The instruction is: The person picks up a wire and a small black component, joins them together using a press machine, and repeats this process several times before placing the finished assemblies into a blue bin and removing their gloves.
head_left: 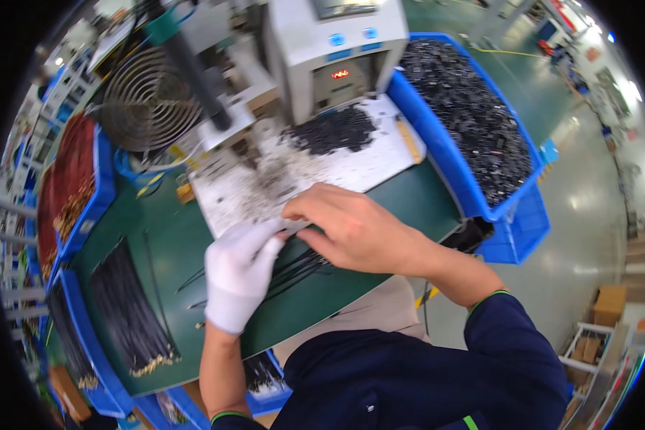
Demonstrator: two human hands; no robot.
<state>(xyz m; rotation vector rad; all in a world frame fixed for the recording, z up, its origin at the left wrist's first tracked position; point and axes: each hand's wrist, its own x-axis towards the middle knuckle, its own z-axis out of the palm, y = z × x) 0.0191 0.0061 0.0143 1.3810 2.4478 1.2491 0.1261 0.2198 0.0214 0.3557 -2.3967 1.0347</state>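
Note:
My left hand (238, 272), in a white glove, has its thumb and fingers pinched together over the near edge of the white work board (211, 204). My bare right hand (347, 228) meets it there, thumb and forefinger closed in a pinch. Whatever lies between the fingertips is too small and covered to name. Several thin black wires (294, 272) with bare metal ends run across the green table (380, 261) beneath both hands. Farther off on the board lies a heap of small black pieces (335, 130), with dark crumbs scattered nearer my fingers.
A white machine (340, 54) with a lit red display stands behind the heap. At right, a blue bin (441, 154) is full of small black parts. A bundle of black wires (132, 304) lies at left, near blue bins (106, 172). A round fan guard (150, 100) stands back left.

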